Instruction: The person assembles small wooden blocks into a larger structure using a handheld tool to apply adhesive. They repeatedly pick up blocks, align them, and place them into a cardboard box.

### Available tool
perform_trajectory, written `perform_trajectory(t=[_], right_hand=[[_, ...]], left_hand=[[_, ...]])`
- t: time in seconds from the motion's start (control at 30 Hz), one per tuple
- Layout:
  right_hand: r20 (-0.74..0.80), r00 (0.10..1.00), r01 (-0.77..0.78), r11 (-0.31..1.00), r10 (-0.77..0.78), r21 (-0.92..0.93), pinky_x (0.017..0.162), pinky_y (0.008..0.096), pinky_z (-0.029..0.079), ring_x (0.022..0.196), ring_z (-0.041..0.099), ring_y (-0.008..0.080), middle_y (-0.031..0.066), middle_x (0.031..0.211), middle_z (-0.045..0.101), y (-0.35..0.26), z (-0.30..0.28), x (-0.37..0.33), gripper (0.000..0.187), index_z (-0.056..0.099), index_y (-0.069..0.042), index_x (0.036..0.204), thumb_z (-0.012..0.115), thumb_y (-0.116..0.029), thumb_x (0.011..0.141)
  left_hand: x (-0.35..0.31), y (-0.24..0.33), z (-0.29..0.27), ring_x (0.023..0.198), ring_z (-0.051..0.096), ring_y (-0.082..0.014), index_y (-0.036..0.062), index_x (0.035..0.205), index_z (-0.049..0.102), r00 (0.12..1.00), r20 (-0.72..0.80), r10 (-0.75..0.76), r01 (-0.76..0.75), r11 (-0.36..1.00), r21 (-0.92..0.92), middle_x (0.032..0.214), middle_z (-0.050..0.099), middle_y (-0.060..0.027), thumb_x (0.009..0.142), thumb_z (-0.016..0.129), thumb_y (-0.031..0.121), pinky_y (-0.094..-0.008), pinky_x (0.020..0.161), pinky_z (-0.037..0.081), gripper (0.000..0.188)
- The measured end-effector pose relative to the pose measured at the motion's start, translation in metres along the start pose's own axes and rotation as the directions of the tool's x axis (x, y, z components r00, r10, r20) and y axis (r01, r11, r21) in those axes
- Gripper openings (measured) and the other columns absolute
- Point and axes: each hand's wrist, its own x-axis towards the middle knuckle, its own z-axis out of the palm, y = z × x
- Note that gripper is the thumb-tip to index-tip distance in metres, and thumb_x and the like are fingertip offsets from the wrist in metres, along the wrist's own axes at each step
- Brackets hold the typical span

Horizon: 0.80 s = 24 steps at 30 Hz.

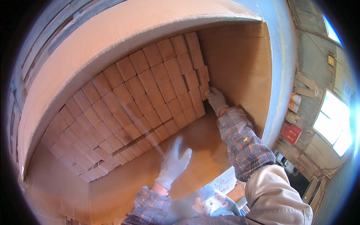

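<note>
Small brown boxes (pixel 142 104) stand in tight rows inside a big cardboard carton (pixel 240 52). My right hand (pixel 216 100), in a pale glove, reaches to the right end of the rows. Its fingers close on the outer edge of a small brown box (pixel 204 91) there, beside the carton's right wall. Part of that grip is hidden from view. My left hand (pixel 173 161), also gloved, hovers over the carton's bare near part. Its thumb and fingers are spread, with nothing in them.
The carton's far wall (pixel 131 28) curves across the top, and its bottom (pixel 195 140) shows in front of the rows. To the right are a red box (pixel 290 132) by the wall and a bright window (pixel 332 123). Grey slats (pixel 48 41) lie beyond the carton at upper left.
</note>
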Motion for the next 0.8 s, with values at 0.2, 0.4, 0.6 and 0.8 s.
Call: perform_trajectory(t=[0.2,0.4,0.6,0.8], right_hand=[[-0.179,0.968,0.2,0.968,-0.173,0.149,0.1,0.0328,0.046,0.112,0.06,0.0198,0.0122,0.123,0.067,-0.022,0.027,0.012,0.051,0.062,0.005,0.131,0.065,-0.036,0.101],[-0.113,0.916,0.345,0.901,-0.384,-0.265,0.106,0.0403,0.042,0.123,0.055,0.0352,0.0211,0.134,0.059,-0.066,0.024,0.015,0.066,0.053,0.0,0.14,0.049,-0.054,0.102],[0.041,0.821,0.568,0.806,-0.57,-0.166,0.113,0.036,0.035,0.132,0.048,0.0289,0.0156,0.145,0.052,-0.152,0.033,0.062,0.067,0.043,0.001,0.148,0.043,-0.051,0.106],[0.18,0.824,0.519,0.843,-0.537,0.142,0.113,0.0301,0.036,0.131,0.05,0.0228,0.0094,0.144,0.054,-0.15,0.023,0.088,0.063,0.046,0.002,0.147,0.045,-0.047,0.107]], left_hand=[[0.0,-0.01,-0.002,0.13,0.052,-0.0432,-0.0003,0.147,0.044,0.999,-0.005,0.039,-0.039,0.999,0.01,0.143,0.052,-0.0275,0.094,0.067,0.04,-0.0485,0.108,0.044,0.07],[-0.001,-0.015,0.002,0.13,0.057,-0.0349,-0.0018,0.146,0.045,0.999,-0.012,0.046,-0.044,0.992,0.121,0.14,0.056,-0.024,0.096,0.069,0.027,-0.0427,0.107,0.046,0.063],[-0.001,-0.008,-0.003,0.13,0.057,-0.0364,-0.0036,0.146,0.044,1.0,0.015,-0.017,0.016,0.998,0.055,0.14,0.056,-0.0262,0.095,0.068,0.028,-0.0427,0.108,0.046,0.064],[0.001,-0.009,-0.002,0.131,0.055,-0.0368,-0.0045,0.146,0.043,0.996,0.062,-0.065,0.064,0.998,0.011,0.141,0.055,-0.026,0.095,0.067,0.029,-0.0431,0.11,0.045,0.066]])
